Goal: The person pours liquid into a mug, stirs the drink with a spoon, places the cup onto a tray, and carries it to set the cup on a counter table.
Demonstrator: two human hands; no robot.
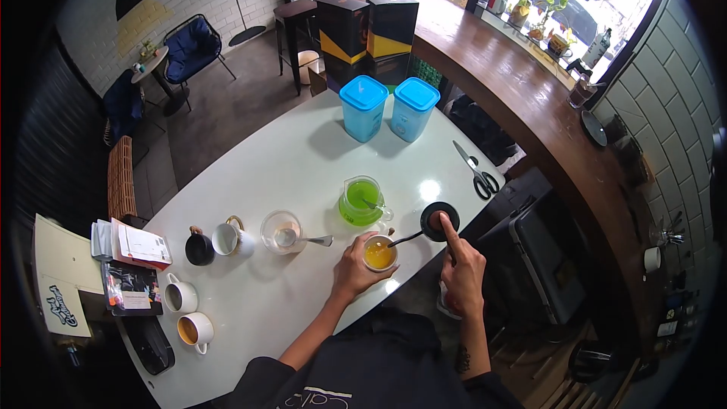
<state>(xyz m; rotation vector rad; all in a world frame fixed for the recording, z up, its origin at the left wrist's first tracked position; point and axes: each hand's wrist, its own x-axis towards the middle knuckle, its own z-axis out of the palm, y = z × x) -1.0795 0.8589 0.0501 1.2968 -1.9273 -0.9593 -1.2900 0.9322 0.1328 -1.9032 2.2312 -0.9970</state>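
Note:
My left hand point(356, 266) is wrapped around a small cup point(379, 254) of yellow-orange liquid near the table's front edge. In my right hand point(462, 266) is a black gooseneck kettle point(432, 212), its index finger laid on the round lid. The kettle's thin spout reaches the cup's rim; whether liquid flows from it cannot be made out. Just behind the cup stands a glass jug point(362, 201) of bright green liquid, with a utensil in it. To the left, a clear bowl point(282, 229) holds a metal spoon point(312, 241).
Two blue-lidded containers point(365, 110) and black-yellow boxes point(343, 38) stand at the back. Scissors point(481, 174) lie near the right edge. Several mugs point(195, 331) and a stack of papers point(138, 246) occupy the left. A wooden counter point(500, 68) curves along the right.

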